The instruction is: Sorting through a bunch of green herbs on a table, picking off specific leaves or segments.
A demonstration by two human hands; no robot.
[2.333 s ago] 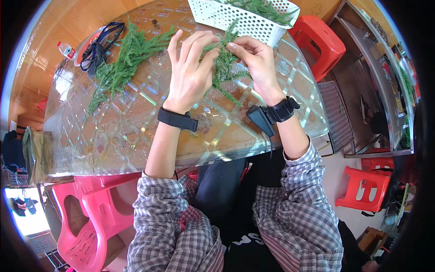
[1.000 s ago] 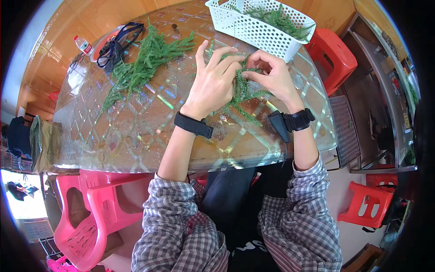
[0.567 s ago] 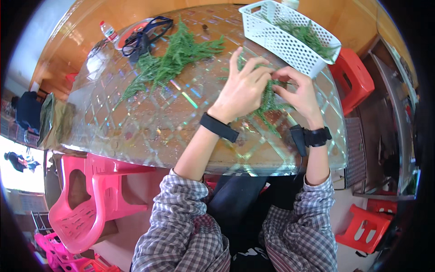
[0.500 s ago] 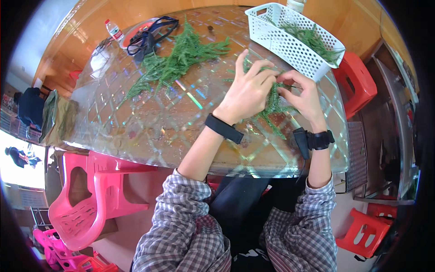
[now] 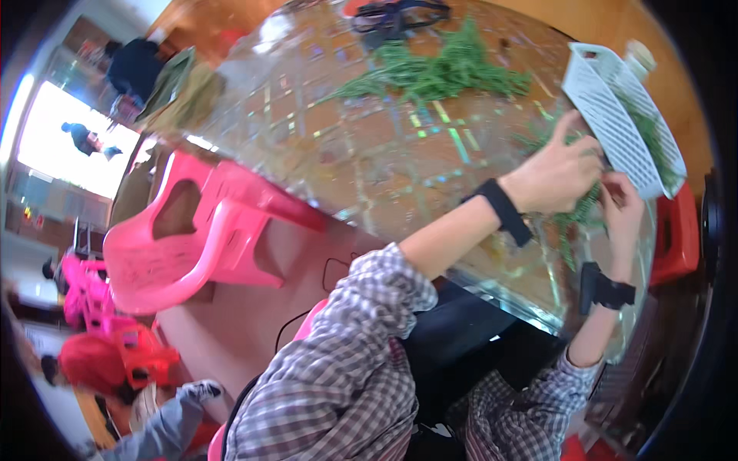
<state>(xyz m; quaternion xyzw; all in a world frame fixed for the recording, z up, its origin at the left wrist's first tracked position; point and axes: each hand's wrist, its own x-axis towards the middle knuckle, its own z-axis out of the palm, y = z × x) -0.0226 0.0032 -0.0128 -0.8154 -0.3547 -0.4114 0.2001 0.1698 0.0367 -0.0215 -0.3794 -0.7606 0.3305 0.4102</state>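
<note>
My left hand [image 5: 555, 174] is bent over a small bunch of feathery green sprigs [image 5: 570, 227] at the right side of the table, its fingers curled round the stems and partly hidden. Beside it, my right hand [image 5: 623, 211] is closed in a pinch on the same sprigs. Feathery tips hang out below and between the hands. A larger pile of these sprigs [image 5: 442, 71] lies at the far side of the table. Just beyond my hands stands a white perforated basket [image 5: 615, 115] with more greens [image 5: 649, 134] inside.
A clear plastic cover lies over the table [image 5: 369, 173]. Dark straps [image 5: 400, 17] lie at its far edge, and a pale jar [image 5: 639, 58] stands behind the basket. Pink chair [image 5: 184, 238] at left, red stool [image 5: 676, 238] at right. A person in a red top [image 5: 92, 361] is at lower left.
The whole view has swung leftward, so the table and hands appear farther right and tilted. A person at lower left has come into view. Both hands stay together at the sprigs.
</note>
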